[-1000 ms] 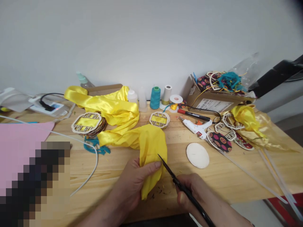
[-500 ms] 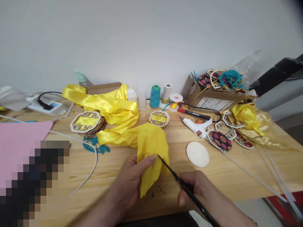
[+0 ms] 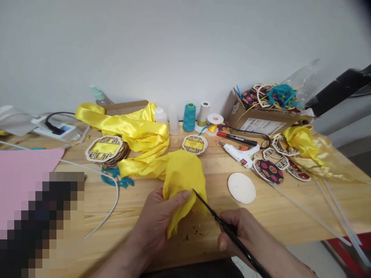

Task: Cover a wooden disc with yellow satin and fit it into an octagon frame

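Low in the middle of the frame, a fold of yellow cloth (image 3: 183,175) is pinched by the left hand (image 3: 158,224), the thumb pressed on top against the fingers curled beneath. The cloth's loose end is draped over the wooden table (image 3: 290,216) and is joined to a longer run of the same satin heaped toward the upper left. Just to the right, black scissors (image 3: 222,223) are gripped by the right hand (image 3: 245,236), the fingers wrapped tight round the handles. The blade tip is laid against the cloth beside the left thumb. At upper right, an open cardboard box (image 3: 261,120) is filled with patterned fabric discs (image 3: 249,96), a tuft of teal thread (image 3: 282,95) and yellow cord. Two pale squeeze bottles (image 3: 161,116) are stood by the wall beside a teal thread spool (image 3: 189,117); their contents cannot be told.
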The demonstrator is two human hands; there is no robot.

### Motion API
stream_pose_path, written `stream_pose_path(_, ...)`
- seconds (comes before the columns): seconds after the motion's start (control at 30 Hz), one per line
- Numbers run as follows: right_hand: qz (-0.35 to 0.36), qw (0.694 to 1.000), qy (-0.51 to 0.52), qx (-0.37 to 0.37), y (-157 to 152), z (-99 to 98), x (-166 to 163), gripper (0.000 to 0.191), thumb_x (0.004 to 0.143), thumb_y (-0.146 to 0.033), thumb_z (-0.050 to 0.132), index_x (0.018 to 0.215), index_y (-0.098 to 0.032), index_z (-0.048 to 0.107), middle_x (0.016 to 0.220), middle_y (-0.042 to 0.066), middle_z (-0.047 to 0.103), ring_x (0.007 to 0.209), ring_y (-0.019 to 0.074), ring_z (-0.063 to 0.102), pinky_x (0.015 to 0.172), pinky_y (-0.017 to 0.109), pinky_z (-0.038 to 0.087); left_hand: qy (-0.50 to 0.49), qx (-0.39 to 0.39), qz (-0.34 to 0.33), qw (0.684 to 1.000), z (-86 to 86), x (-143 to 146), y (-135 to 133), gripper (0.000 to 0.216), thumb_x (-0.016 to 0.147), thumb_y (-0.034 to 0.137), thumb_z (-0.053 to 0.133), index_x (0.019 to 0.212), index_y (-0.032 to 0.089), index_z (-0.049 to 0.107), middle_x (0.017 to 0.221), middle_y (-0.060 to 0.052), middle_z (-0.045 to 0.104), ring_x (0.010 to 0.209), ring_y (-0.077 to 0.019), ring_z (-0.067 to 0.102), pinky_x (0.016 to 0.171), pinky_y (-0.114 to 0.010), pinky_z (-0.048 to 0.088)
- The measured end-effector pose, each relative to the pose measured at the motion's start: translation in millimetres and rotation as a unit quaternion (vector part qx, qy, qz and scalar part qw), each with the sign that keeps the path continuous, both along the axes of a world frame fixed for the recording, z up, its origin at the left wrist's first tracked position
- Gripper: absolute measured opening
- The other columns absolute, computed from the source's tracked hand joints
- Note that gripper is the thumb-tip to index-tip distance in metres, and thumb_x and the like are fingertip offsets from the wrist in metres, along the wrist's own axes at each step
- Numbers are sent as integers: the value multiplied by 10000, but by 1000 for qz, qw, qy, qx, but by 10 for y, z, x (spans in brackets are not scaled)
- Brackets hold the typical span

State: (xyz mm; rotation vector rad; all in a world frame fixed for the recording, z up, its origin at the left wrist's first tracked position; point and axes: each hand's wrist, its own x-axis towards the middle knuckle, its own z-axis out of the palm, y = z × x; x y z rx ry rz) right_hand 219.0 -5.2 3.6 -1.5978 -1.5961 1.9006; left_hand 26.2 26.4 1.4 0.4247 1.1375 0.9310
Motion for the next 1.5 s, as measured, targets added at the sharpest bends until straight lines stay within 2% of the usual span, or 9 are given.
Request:
stream_pose_path(0.1,37,999,-5,33,-19,-18,25,240,767,-309,587,629,-165,454,565,-59,337,523,68,269,433,202,177,15,4,-7,1000,3,-2,4,279,636,197,790,900,161,706,791,-41,765,667,-192,706,591,-256,555)
stream_pose_path(0.3,108,986,-40,117,-24,9,80,183,818,-321,520,735,-159,511,629,-43,401,567,81,315,461,200,215,11,-16,-13,1000,-14,-6,-9,329,592,218,812,896,153,701,832,-65,767,627,-205,702,589,-302,568)
stream_pose_path(0.57,99,991,-36,86,-6,30,62,251,808,-378,560,701,-155,512,606,-46,390,553,78,299,453,205,203,20,6,-38,999,7,-18,-28,255,586,202,822,806,144,707,679,-23,743,521,-137,653,487,-210,515)
stream_pose_path(0.77,34,999,21,-10,12,32,31,256,752,-328,626,633,-162,471,546,-64,353,509,64,281,426,192,195,5,3,-41,999,-8,-28,-26,247,597,202,818,814,150,711,654,-18,735,533,-143,661,501,-214,524)
stream_pose_path(0.97,19,1000,-6,0,16,0,73,227,700,-266,649,599,-157,479,524,-71,355,495,59,275,408,190,177,-12,-5,-26,1000,-25,-56,-31,259,629,242,794,858,161,706,693,-30,745,572,-170,682,534,-253,551)
stream_pose_path(1.1,13,1000,0,-15,14,4,78,268,693,-314,678,591,-153,490,528,-68,378,499,59,283,404,190,183,-1,4,-14,1000,-30,-76,-25,294,612,222,800,884,175,697,696,-18,741,565,-163,679,535,-250,551)
stream_pose_path(1.2,32,999,-11,-10,5,19,81,261,713,-334,665,619,-153,502,540,-68,373,503,61,288,415,193,185,9,1,-16,1000,-29,-81,-22,315,601,217,808,892,179,693,727,-19,745,564,-160,677,535,-254,552)
stream_pose_path(1.4,103,989,-66,81,-17,8,129,230,774,-315,596,653,-166,469,587,-60,360,535,69,289,438,204,185,19,6,-33,999,-54,-74,-23,301,598,237,814,865,168,693,731,-30,747,568,-168,679,527,-254,553)
stream_pose_path(1.5,111,988,-72,84,-19,-2,140,253,791,-361,587,671,-167,478,601,-59,346,541,72,282,446,202,206,22,5,-40,999,-67,-70,-30,317,595,246,816,878,173,692,743,-33,748,581,-173,682,556,-273,559)
